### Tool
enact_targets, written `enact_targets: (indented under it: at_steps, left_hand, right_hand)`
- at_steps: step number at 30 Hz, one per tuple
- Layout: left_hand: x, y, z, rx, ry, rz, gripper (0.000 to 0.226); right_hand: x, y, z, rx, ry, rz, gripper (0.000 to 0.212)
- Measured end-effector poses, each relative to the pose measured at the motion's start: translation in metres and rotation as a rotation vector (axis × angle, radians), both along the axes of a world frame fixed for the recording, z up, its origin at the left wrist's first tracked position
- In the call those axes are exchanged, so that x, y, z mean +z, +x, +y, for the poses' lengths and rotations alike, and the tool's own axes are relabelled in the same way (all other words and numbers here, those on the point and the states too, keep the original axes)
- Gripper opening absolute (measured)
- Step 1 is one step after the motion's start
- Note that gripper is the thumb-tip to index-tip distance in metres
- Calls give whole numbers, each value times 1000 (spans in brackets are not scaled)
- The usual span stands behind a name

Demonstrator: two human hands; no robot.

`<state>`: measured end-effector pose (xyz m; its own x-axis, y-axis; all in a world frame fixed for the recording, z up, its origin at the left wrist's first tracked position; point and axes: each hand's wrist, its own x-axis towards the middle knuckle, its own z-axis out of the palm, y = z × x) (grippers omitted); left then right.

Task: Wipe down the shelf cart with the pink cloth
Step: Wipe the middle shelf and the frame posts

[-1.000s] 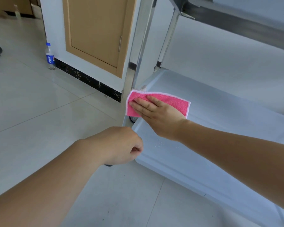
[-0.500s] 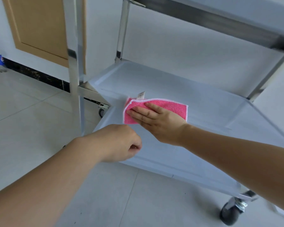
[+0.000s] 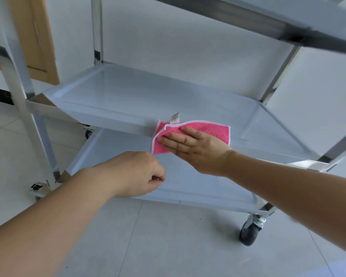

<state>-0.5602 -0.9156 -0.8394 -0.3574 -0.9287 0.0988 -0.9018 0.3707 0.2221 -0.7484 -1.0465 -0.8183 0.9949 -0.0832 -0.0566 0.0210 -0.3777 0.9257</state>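
We now wipe higher than a second ago; our right hand [image 3: 196, 148], which then pressed the pink woven cloth with the pale stitched border [image 3: 190, 129] flat on the bottom tray near its front left corner, now presses it with flat, spread fingers over the front lip of the middle tray [image 3: 128, 96] of the three-tier stainless steel shelf cart [image 3: 20, 92]; the cloth's left part folds down over that lip while the rest lies on the tray surface near its front edge; we judge that the wiping has passed from the lowest shelf to the middle one, whose wide back and left areas, by their distance from the cloth, look yet to be covered, as does the top tier [image 3: 288, 23] overhead.

Our left hand [image 3: 136, 176] hangs loosely curled in front of the lower tray [image 3: 198, 188], fingers drawn in on nothing, touching neither cloth nor cart, as it did a second ago.

As for writing, the blue-labelled Pepsi bottle seen by the wall a second ago is out of view; what remains is a small pale tag [image 3: 175, 117] standing up from the cloth's far edge, its print too small to read; the black caster wheel [image 3: 250, 230] bears no mark we can make out.
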Motion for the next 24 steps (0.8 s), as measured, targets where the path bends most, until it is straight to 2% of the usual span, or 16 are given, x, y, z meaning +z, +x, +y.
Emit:
enact_targets:
  at_steps: [11,24]
  left_hand:
    - [7,-63,-36,-114,-35,36,16]
    - [6,-151,-78,-252,-20,23,16]
  right_hand:
    - [-4,-95,-30,-4,-14,-9,63]
    - [-7,-253,-67,-70,-101,-10,61]
